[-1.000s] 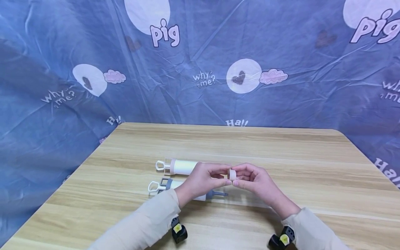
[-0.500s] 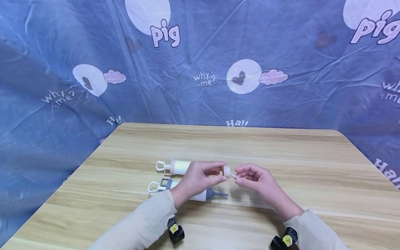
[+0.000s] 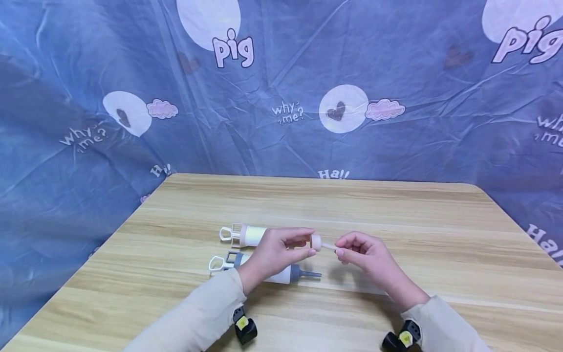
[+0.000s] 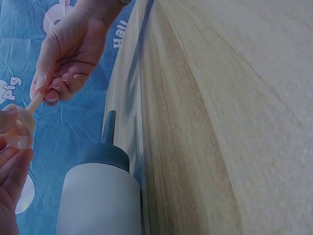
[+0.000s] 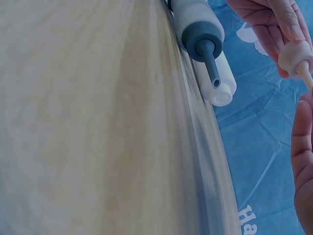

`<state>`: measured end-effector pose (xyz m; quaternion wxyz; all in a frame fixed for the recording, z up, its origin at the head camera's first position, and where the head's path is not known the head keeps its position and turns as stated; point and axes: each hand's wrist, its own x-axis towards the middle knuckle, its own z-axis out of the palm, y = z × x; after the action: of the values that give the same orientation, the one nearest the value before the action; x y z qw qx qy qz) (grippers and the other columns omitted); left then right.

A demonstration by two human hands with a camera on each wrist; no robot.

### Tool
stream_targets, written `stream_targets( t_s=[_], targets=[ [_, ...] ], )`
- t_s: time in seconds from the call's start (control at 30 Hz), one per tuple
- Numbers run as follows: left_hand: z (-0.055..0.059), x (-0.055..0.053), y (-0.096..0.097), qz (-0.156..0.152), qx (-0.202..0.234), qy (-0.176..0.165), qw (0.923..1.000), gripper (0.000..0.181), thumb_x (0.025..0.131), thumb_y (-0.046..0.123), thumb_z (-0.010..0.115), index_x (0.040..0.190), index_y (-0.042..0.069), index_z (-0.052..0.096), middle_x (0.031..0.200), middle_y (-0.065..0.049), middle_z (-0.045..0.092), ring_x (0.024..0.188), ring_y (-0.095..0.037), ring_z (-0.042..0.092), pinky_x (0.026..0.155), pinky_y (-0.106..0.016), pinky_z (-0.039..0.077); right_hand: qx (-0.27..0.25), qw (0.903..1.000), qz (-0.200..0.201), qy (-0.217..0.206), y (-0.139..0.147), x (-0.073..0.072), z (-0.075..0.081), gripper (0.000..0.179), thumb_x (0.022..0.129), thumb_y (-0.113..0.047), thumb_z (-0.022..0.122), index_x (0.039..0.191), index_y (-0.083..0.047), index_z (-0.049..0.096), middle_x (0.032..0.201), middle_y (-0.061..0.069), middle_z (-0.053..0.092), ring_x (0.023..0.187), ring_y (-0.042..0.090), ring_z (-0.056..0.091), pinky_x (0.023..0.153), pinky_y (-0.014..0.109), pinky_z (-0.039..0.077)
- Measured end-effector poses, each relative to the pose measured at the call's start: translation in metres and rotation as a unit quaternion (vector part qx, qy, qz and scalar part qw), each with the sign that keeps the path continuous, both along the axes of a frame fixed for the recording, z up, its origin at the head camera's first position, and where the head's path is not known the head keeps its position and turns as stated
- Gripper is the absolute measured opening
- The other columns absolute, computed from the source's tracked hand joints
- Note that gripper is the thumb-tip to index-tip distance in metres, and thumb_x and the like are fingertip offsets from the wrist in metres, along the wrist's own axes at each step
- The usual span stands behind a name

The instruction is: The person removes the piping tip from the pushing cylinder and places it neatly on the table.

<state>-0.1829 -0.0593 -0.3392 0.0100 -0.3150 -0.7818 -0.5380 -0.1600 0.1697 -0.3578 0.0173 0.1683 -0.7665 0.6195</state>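
Note:
My left hand (image 3: 283, 249) pinches the wide collar of a pale pink nozzle cap (image 3: 315, 242) between thumb and fingers, held up over the table. The cap's thin spout points right, and my right hand (image 3: 367, 254) pinches its tip. In the left wrist view the hollow inside of the cap (image 4: 22, 129) shows. Behind my left hand lies a white squeeze-type tube with a pink collar (image 3: 255, 236) and a ring handle. Its bare white neck (image 5: 222, 94) shows in the right wrist view. Nearer, partly hidden by the left forearm, lies a matching tube with a blue-grey nozzle (image 3: 308, 274).
Both tubes lie on a wood-grain table (image 3: 396, 210), their ring handles to the left. A blue printed cloth (image 3: 281, 73) hangs behind the table. Black wrist cameras (image 3: 245, 331) sit on both sleeves, close over the table front.
My left hand has moved left with the cap, turning it so the spout shows. The right fingers, earlier at the cap's collar, now pinch the spout tip. The tubes lie where they were.

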Motion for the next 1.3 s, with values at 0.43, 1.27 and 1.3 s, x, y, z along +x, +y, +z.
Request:
stream_targets(
  t_s=[0.43, 1.27, 1.3],
  targets=[
    [-0.001, 0.001, 0.001, -0.008, -0.007, 0.003, 0.9999, 0.036, 0.081, 0.012, 0.071, 0.114, 0.001, 0.065, 0.113, -0.012, 0.066, 0.097, -0.031, 0.065, 0.082, -0.020, 0.051, -0.027, 0.9994, -0.016, 0.010, 0.001, -0.001, 0.000, 0.019, 0.088, -0.003, 0.057, 0.098, 0.014, 0.057, 0.075, -0.007, 0.063, 0.067, 0.007, 0.058, 0.063, 0.024, 0.051],
    [-0.003, 0.003, 0.005, -0.003, -0.023, 0.016, 0.9996, 0.035, 0.080, 0.014, 0.072, 0.113, 0.006, 0.067, 0.109, -0.009, 0.068, 0.090, -0.018, 0.067, 0.078, -0.021, 0.053, -0.060, 0.9972, 0.044, 0.004, -0.011, -0.003, -0.004, 0.020, 0.086, -0.004, 0.061, 0.095, 0.014, 0.056, 0.076, -0.005, 0.066, 0.069, 0.007, 0.061, 0.066, 0.025, 0.054],
    [-0.003, 0.003, 0.005, -0.002, -0.025, 0.018, 0.9995, 0.035, 0.080, 0.014, 0.072, 0.113, 0.006, 0.067, 0.108, -0.009, 0.068, 0.089, -0.018, 0.068, 0.077, -0.020, 0.052, -0.061, 0.9971, 0.046, 0.005, -0.011, -0.003, -0.005, 0.019, 0.086, -0.004, 0.061, 0.095, 0.013, 0.057, 0.076, -0.006, 0.066, 0.069, 0.006, 0.061, 0.066, 0.025, 0.054]
  ],
)
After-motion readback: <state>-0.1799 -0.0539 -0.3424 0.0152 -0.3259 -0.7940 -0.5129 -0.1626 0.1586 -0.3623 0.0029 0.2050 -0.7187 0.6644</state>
